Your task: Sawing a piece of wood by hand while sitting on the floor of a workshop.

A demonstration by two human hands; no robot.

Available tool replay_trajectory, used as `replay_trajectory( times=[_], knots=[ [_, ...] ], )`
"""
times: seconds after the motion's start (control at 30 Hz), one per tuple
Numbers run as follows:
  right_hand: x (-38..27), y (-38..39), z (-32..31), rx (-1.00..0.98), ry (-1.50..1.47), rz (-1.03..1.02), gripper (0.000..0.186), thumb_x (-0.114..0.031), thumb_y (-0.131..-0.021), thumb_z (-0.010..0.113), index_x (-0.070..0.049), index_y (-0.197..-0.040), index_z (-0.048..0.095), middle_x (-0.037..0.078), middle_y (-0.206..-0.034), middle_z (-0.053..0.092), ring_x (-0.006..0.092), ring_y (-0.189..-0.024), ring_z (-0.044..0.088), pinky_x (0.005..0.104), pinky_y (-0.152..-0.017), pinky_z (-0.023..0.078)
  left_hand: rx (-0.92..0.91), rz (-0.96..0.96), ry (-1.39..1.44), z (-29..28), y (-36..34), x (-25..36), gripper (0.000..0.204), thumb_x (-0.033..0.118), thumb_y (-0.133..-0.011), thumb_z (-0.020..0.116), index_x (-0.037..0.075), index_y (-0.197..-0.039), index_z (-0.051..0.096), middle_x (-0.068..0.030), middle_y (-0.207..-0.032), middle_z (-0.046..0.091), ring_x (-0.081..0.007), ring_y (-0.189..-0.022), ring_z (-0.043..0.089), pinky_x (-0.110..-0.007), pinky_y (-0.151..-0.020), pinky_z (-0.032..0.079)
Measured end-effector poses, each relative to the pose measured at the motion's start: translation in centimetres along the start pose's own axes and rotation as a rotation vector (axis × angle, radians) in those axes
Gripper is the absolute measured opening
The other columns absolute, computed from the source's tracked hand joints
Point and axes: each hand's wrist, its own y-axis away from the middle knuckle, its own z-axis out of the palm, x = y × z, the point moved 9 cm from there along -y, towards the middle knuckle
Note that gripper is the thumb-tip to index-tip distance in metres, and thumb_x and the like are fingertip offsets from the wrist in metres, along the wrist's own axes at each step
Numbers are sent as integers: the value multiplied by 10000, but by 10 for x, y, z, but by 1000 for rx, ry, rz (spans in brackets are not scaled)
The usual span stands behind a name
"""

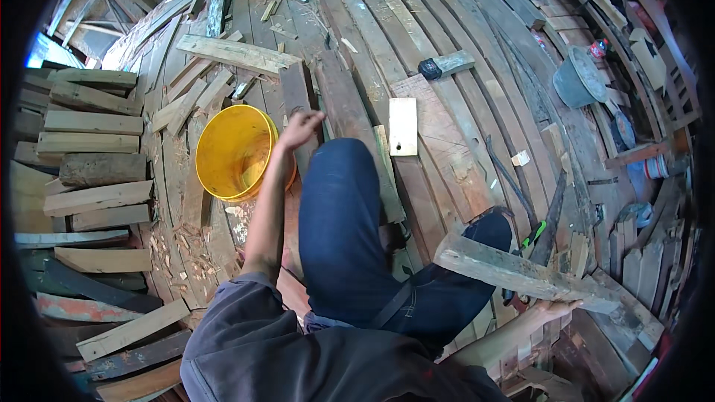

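Observation:
My left hand point(302, 128) is beside my bent knee, just right of the yellow bucket point(231, 149), over a dark board point(296, 82). Its fingers are curled, and what, if anything, they hold is too small to make out. At the lower right, my right hand point(555, 310) grips a thick, weathered wooden beam point(525, 272) from below, tilted across my other leg. A pale block with a hole point(403, 125) lies on a scratched plank point(447, 149) beyond my knee.
Stacked offcuts point(97, 193) line the left. Loose boards point(231, 52) and wood chips lie ahead on the slatted floor point(372, 15). A dark-wrapped head on a short block point(439, 67), a long metal bar point(506, 179), a green-handled tool point(533, 234) and a grey bucket point(577, 82) are toward the right.

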Motion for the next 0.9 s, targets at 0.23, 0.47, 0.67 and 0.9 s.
replay_trajectory(
  times=[0.23,0.47,0.67,0.9],
  knots=[
    [42,73,92,-114,-34,91,749,-592,-917,432,-87,-1448,280,182,-1413,385,355,-1249,435,543,-1071,326,-61,183,63,-30,17,193,476,373,-913,604,33,-1244,568,-84,-1061,640,-153,-889,599,-292,-805,472],
    [149,156,174,-161,86,301,762,-615,-924,398,-106,-1467,238,125,-1469,324,292,-1319,367,470,-1101,296,-560,607,-531,119,78,311,889,534,-734,707,10,-1378,390,-287,-1330,455,-398,-1242,449,-440,-1072,329],
    [228,190,209,-208,-58,521,767,-533,-938,473,-51,-1468,200,148,-1480,301,315,-1329,358,491,-1082,323,-559,490,-915,194,98,263,1070,550,-618,763,-24,-1397,309,-315,-1277,470,-453,-1187,480,-482,-1036,375],
    [295,189,180,-326,146,671,784,-530,-908,542,-85,-1469,223,131,-1472,333,290,-1317,373,472,-1045,359,-652,165,-829,185,86,204,906,373,-615,809,34,-1343,391,-286,-1244,493,-412,-1097,556,-502,-913,470]
  ],
)
